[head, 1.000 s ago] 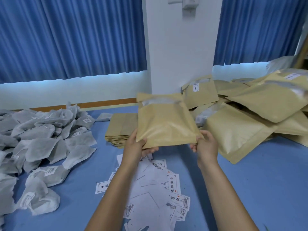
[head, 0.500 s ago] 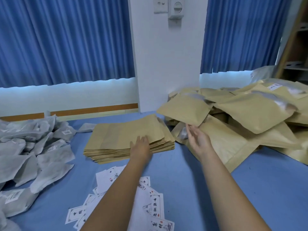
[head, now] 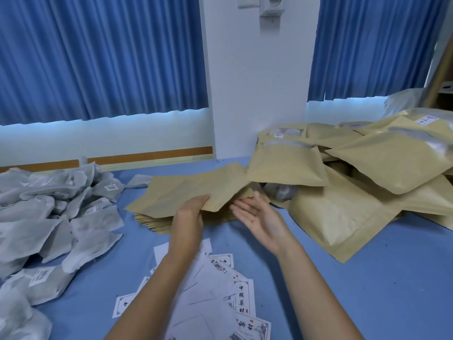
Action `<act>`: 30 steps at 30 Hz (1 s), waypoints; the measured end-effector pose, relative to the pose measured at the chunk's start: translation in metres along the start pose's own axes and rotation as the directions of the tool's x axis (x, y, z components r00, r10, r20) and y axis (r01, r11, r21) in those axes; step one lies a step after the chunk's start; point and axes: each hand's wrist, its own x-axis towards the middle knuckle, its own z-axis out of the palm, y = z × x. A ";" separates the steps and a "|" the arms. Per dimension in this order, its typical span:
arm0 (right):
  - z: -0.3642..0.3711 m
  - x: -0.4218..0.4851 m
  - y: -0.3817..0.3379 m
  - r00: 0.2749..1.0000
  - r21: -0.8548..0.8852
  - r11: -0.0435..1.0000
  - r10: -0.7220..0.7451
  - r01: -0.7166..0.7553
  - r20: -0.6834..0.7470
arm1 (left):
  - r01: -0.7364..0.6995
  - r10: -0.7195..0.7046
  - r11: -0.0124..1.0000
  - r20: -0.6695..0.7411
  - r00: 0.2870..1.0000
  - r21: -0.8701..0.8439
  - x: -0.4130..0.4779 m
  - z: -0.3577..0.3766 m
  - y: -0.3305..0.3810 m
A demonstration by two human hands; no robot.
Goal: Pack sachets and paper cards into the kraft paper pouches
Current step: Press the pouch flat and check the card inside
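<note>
My left hand (head: 190,213) grips the near edge of a flat, empty kraft pouch (head: 186,190) and lifts it off the stack of empty pouches (head: 157,223) at the table's middle. My right hand (head: 256,217) hovers palm-up just right of that edge, fingers spread and holding nothing. Grey-white sachets (head: 49,217) lie heaped at the left. White paper cards (head: 220,303) with printed characters are scattered near me, partly under my forearms. Filled kraft pouches (head: 355,187) are piled at the right.
All of this lies on a blue table (head: 367,290). A white pillar (head: 257,82) and blue curtains stand behind it. A wooden shelf edge (head: 441,65) shows at the far right. Bare blue surface lies at the near right.
A second ago both hands held a filled pouch; it now lies on the right pile. My left hand has since taken the top empty pouch and raised its edge. My right hand has turned palm-up.
</note>
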 end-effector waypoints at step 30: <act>0.046 -0.041 0.088 0.946 -0.132 0.977 0.196 -0.166 0.259 | 0.127 -0.091 0.987 0.313 0.945 -0.097 -0.060 -0.068 -0.038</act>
